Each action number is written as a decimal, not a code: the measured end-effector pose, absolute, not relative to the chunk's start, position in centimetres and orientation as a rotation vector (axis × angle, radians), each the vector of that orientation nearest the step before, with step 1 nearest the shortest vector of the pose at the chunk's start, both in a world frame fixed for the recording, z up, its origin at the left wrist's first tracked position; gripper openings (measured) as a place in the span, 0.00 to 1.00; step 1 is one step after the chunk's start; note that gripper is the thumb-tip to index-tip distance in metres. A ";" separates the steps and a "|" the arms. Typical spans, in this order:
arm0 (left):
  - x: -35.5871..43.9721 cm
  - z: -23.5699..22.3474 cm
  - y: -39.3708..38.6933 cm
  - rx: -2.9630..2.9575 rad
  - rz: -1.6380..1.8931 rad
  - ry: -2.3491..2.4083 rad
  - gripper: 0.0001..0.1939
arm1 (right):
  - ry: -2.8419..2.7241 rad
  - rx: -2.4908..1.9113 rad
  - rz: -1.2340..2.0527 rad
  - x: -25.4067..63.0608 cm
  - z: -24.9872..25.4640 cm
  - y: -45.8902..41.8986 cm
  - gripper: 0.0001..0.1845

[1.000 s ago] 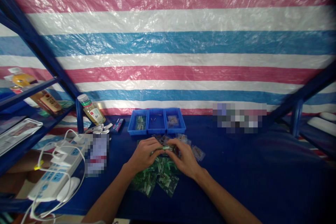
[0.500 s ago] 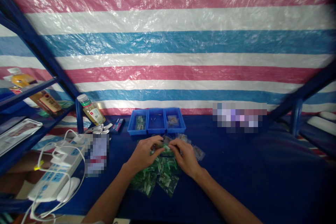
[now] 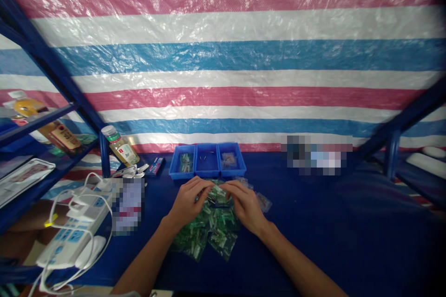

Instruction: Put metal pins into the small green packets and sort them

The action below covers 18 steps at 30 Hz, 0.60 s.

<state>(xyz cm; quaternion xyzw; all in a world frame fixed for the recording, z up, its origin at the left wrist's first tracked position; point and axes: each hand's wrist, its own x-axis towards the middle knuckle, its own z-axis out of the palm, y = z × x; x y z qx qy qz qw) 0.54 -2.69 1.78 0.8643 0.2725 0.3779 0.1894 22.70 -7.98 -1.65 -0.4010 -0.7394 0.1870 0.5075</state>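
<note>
My left hand and my right hand meet above a heap of small clear bags with green parts on the blue table. Both hands pinch one small bag of green parts between their fingertips, lifted a little over the heap. Just behind them stand three small blue bins in a row. The left bin holds green-part bags, the middle one a few tiny pieces, the right one clear bags. More clear bags lie to the right of my right hand.
A white power strip with cables lies at the left. A bottle stands by the blue shelf post. A striped tarp forms the back wall. Blue shelves with goods flank both sides.
Both hands have shifted slightly away from me toward the bins, and the bag pinched between them shows more clearly above the heap.
</note>
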 end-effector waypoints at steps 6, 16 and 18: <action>0.4 1.9 -2.6 2.421 1.014 0.702 0.15 | -1.707 -1.054 0.421 22.3 -1.7 -7.7 0.15; 0.7 2.1 -2.6 2.472 0.932 0.678 0.13 | -1.685 -1.083 0.375 22.5 -1.0 -7.8 0.08; 0.7 2.0 -2.6 2.497 0.933 0.711 0.10 | -1.695 -1.070 0.413 22.3 -1.0 -7.9 0.07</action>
